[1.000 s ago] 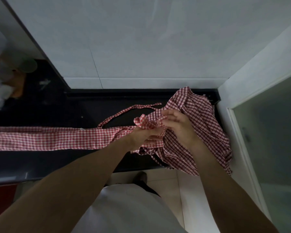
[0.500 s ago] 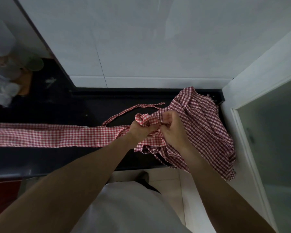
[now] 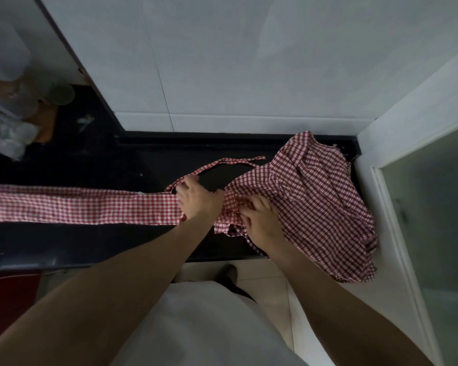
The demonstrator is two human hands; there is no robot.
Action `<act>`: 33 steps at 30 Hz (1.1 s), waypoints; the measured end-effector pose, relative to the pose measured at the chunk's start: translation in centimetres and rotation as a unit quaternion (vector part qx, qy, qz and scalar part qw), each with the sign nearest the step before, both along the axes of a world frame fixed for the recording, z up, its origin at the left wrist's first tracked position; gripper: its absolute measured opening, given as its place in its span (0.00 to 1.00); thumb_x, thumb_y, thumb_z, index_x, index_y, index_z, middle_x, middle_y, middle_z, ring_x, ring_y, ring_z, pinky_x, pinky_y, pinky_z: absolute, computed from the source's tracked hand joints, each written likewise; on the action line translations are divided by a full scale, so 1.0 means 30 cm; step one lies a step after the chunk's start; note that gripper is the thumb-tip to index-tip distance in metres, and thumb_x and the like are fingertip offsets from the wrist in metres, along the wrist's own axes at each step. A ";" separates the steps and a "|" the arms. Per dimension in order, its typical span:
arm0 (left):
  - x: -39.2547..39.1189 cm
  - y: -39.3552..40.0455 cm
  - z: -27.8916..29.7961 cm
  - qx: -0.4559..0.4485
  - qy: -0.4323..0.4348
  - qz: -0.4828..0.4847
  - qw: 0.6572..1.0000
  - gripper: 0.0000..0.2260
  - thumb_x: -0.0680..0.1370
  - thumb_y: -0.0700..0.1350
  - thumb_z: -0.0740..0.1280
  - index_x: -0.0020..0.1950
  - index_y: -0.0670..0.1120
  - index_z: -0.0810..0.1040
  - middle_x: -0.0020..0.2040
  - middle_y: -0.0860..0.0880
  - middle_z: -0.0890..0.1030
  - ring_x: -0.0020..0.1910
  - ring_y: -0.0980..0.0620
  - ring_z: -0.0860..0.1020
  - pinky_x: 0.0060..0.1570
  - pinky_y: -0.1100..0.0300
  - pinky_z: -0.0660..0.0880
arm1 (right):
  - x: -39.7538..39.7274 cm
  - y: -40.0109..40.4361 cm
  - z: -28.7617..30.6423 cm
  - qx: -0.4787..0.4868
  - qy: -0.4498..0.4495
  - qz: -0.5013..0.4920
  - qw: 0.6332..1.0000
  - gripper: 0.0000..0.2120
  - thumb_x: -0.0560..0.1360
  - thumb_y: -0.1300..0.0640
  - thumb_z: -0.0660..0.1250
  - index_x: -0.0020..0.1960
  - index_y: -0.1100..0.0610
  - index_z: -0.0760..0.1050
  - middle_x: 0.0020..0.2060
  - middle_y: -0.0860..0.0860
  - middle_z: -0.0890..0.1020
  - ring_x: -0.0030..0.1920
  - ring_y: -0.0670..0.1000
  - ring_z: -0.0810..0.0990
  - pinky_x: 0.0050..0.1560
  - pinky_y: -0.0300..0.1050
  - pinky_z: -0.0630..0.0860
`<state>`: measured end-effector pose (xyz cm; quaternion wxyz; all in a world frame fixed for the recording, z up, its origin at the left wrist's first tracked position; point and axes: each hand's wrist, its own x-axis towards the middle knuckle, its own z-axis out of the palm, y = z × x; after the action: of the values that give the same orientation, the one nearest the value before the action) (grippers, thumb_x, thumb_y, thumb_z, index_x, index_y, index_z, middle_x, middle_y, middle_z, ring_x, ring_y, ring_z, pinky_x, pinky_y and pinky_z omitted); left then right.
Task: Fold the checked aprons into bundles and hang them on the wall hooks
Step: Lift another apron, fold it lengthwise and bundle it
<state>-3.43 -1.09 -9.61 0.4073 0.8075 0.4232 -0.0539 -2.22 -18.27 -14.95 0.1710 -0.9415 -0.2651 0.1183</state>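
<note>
Both hands have dropped from pinching a raised knot of cloth — the left hand (image 3: pixel 197 199) now presses flat, fingers spread, on the folded checked apron (image 3: pixel 77 206) on the black counter (image 3: pixel 64 249); the right hand (image 3: pixel 261 216) lies flat on the crumpled apron (image 3: pixel 320 202) beside it.

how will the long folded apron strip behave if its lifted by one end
Probably floppy: the strip lies limp and flat on the counter, so it would sag. Likely light, thin cloth. Its folds may fall open, since only the left hand presses one end.
</note>
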 end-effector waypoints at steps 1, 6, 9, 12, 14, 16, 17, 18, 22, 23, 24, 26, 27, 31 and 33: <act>-0.007 -0.007 0.007 0.064 -0.071 -0.054 0.994 0.26 0.72 0.47 0.73 0.67 0.47 0.67 0.66 0.44 0.67 0.66 0.45 0.66 0.66 0.50 0.64 | -0.001 0.008 0.001 -0.013 0.004 -0.006 1.000 0.09 0.79 0.55 0.66 0.56 0.52 0.83 0.69 0.52 0.72 0.73 0.56 0.64 0.69 0.60 0.65; -0.026 -0.053 0.014 0.044 -0.033 -0.373 0.926 0.21 0.77 0.48 0.69 0.68 0.49 0.69 0.65 0.46 0.66 0.60 0.45 0.74 0.59 0.49 0.77 | -0.008 0.046 0.022 -0.040 0.005 -0.057 0.998 0.11 0.79 0.54 0.65 0.59 0.51 0.81 0.71 0.52 0.69 0.74 0.54 0.62 0.74 0.56 0.61; -0.056 -0.055 -0.045 0.176 0.059 -0.491 0.851 0.26 0.78 0.51 0.67 0.75 0.55 0.62 0.74 0.43 0.60 0.72 0.40 0.65 0.71 0.44 0.66 | -0.003 0.052 0.033 -0.044 0.033 -0.071 0.996 0.13 0.79 0.51 0.65 0.61 0.47 0.80 0.73 0.50 0.67 0.75 0.54 0.60 0.76 0.56 0.57; -0.062 -0.022 -0.075 0.274 0.056 -0.514 0.811 0.23 0.81 0.50 0.62 0.76 0.56 0.62 0.75 0.43 0.59 0.73 0.41 0.60 0.73 0.44 0.59 | 0.010 0.053 0.037 -0.031 0.047 -0.078 0.995 0.11 0.79 0.51 0.64 0.58 0.46 0.82 0.71 0.49 0.68 0.74 0.55 0.62 0.76 0.58 0.59; -0.058 -0.004 -0.080 0.312 0.024 -0.518 0.796 0.19 0.82 0.49 0.60 0.73 0.54 0.67 0.72 0.44 0.62 0.70 0.42 0.62 0.72 0.46 0.60 | 0.017 0.056 0.037 -0.005 0.050 -0.096 0.994 0.11 0.78 0.51 0.65 0.59 0.48 0.80 0.67 0.50 0.70 0.68 0.53 0.67 0.72 0.56 0.65; -0.054 0.008 -0.087 0.338 -0.004 -0.508 0.792 0.15 0.82 0.48 0.61 0.69 0.53 0.73 0.70 0.45 0.64 0.68 0.43 0.63 0.70 0.47 0.60 | 0.022 0.060 0.045 0.034 0.033 -0.133 0.990 0.13 0.76 0.55 0.68 0.60 0.53 0.74 0.62 0.52 0.70 0.58 0.50 0.73 0.61 0.52 0.76; -0.053 0.013 -0.091 0.340 -0.011 -0.503 0.794 0.14 0.82 0.48 0.62 0.67 0.52 0.75 0.68 0.46 0.65 0.66 0.43 0.64 0.68 0.47 0.62 | 0.025 0.063 0.053 0.051 0.038 -0.151 0.987 0.15 0.76 0.57 0.69 0.61 0.54 0.71 0.61 0.53 0.69 0.54 0.50 0.74 0.56 0.50 0.78; -0.052 0.016 -0.100 0.342 -0.016 -0.499 0.796 0.12 0.81 0.47 0.63 0.64 0.52 0.78 0.66 0.46 0.68 0.64 0.44 0.66 0.65 0.48 0.65 | 0.028 0.063 0.059 0.062 0.054 -0.165 0.983 0.18 0.75 0.58 0.70 0.62 0.55 0.69 0.61 0.54 0.69 0.53 0.50 0.75 0.54 0.48 0.79; -0.052 0.023 -0.121 0.322 -0.033 -0.461 0.826 0.05 0.76 0.42 0.70 0.51 0.50 0.83 0.53 0.48 0.76 0.46 0.51 0.78 0.45 0.57 0.77 | 0.059 0.073 0.052 0.036 0.153 -0.193 0.968 0.24 0.75 0.51 0.71 0.66 0.59 0.70 0.61 0.55 0.76 0.60 0.53 0.76 0.63 0.52 0.75; -0.055 0.026 -0.128 0.300 -0.027 -0.450 0.841 0.06 0.78 0.41 0.68 0.52 0.49 0.82 0.54 0.48 0.77 0.42 0.52 0.79 0.40 0.58 0.78 | 0.068 0.075 0.051 0.010 0.157 -0.184 0.970 0.23 0.75 0.47 0.70 0.64 0.59 0.73 0.60 0.55 0.78 0.60 0.54 0.77 0.64 0.55 0.75; -0.055 0.030 -0.138 0.278 -0.020 -0.440 0.854 0.08 0.79 0.40 0.65 0.55 0.49 0.81 0.55 0.48 0.78 0.42 0.52 0.80 0.40 0.57 0.79 | 0.075 0.080 0.058 -0.012 0.159 -0.169 0.973 0.22 0.76 0.46 0.70 0.64 0.58 0.74 0.60 0.54 0.78 0.60 0.55 0.77 0.64 0.55 0.75; -0.056 0.032 -0.165 0.225 -0.012 -0.415 0.882 0.11 0.81 0.40 0.63 0.62 0.47 0.77 0.58 0.47 0.78 0.49 0.49 0.81 0.46 0.55 0.79 | 0.091 0.092 0.086 -0.036 0.161 -0.146 0.975 0.19 0.77 0.49 0.70 0.63 0.57 0.74 0.60 0.52 0.75 0.58 0.53 0.76 0.62 0.51 0.75; -0.056 0.033 -0.172 0.178 -0.005 -0.390 0.903 0.13 0.80 0.40 0.63 0.64 0.46 0.75 0.60 0.46 0.77 0.54 0.47 0.79 0.51 0.52 0.78 | 0.100 0.098 0.095 -0.043 0.163 -0.139 0.976 0.17 0.77 0.51 0.70 0.61 0.56 0.74 0.58 0.51 0.73 0.55 0.52 0.76 0.59 0.48 0.75; -0.062 0.058 -0.200 -0.036 0.005 -0.313 0.949 0.18 0.76 0.45 0.68 0.65 0.44 0.73 0.64 0.44 0.73 0.64 0.44 0.72 0.64 0.45 0.72 | 0.118 0.126 0.131 -0.051 0.196 -0.136 0.970 0.08 0.75 0.55 0.71 0.51 0.54 0.75 0.45 0.49 0.79 0.45 0.50 0.79 0.49 0.50 0.80; -0.061 0.078 -0.192 -0.131 -0.010 -0.268 0.954 0.15 0.74 0.47 0.69 0.60 0.46 0.76 0.59 0.47 0.76 0.59 0.47 0.75 0.59 0.49 0.75 | 0.125 0.136 0.167 -0.013 0.224 -0.157 0.962 0.05 0.75 0.58 0.71 0.48 0.55 0.75 0.41 0.49 0.80 0.41 0.48 0.79 0.42 0.47 0.79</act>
<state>-5.25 1.25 -15.37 0.4846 0.8312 0.1763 -0.2079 1.53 -14.19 -9.95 0.2297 -0.9230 -0.0674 0.3013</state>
